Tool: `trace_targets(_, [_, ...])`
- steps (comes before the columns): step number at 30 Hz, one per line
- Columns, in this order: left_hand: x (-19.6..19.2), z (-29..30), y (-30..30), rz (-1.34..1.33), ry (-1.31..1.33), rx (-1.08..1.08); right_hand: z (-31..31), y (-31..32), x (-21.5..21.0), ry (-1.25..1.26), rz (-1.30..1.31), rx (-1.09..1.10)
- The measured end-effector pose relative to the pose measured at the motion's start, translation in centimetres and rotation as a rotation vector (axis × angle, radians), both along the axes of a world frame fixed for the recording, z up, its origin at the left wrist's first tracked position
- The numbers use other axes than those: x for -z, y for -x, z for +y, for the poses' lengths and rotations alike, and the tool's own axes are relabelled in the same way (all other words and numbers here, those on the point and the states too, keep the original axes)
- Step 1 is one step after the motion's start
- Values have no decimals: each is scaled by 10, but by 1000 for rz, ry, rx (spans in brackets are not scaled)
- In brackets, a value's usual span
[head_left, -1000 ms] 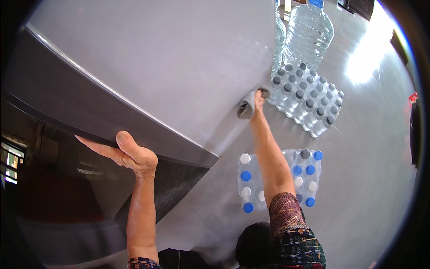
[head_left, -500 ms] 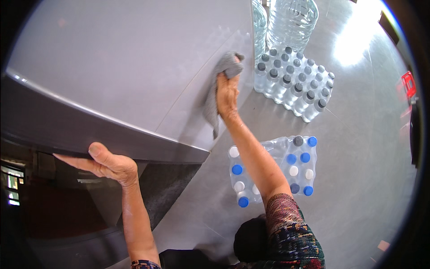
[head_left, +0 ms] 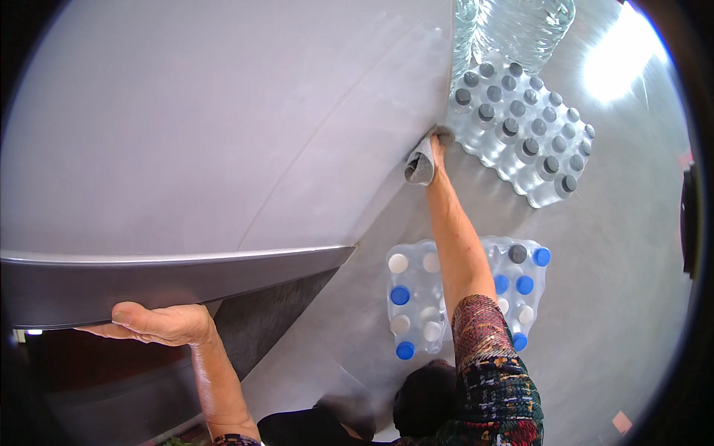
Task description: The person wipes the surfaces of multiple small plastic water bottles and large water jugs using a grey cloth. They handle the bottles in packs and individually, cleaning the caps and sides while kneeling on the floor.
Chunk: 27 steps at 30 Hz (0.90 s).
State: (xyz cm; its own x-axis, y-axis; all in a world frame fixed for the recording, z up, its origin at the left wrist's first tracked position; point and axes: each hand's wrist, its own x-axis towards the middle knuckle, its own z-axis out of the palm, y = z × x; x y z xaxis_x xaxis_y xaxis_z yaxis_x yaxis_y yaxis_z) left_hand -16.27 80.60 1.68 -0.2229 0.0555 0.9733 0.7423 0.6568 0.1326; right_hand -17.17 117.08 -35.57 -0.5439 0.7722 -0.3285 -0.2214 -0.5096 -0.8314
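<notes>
Right of centre, the right hand (head_left: pixel 437 154) grips a grey cloth (head_left: pixel 420 165) at the edge of a panel (head_left: pixel 201 134); lower left, the left hand (head_left: pixel 160 324) lies open against its dark rim (head_left: pixel 245 281). Wiping looks under way, how much is left unclear; the bunched cloth slants lengthwise toward the frame's upper right.

Grey cloth (head_left: pixel 420 166); pale grey panel (head_left: pixel 186 141); sleeve (head_left: pixel 497 383) — multicoloured check, reddish cuff (head_left: pixel 476 320); bottle caps (head_left: pixel 400 295) — blue, white, grey.

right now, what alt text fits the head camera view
A person's right hand holds a grey cloth by the edge of a smooth grey panel; the left hand touches its dark band. Two wrapped bottle packs stand on the floor.
</notes>
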Motion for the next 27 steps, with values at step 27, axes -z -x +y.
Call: trace_targets(27, [21,-9,-43,-627,-350,628,-206,-30,-95,253,-212,-249])
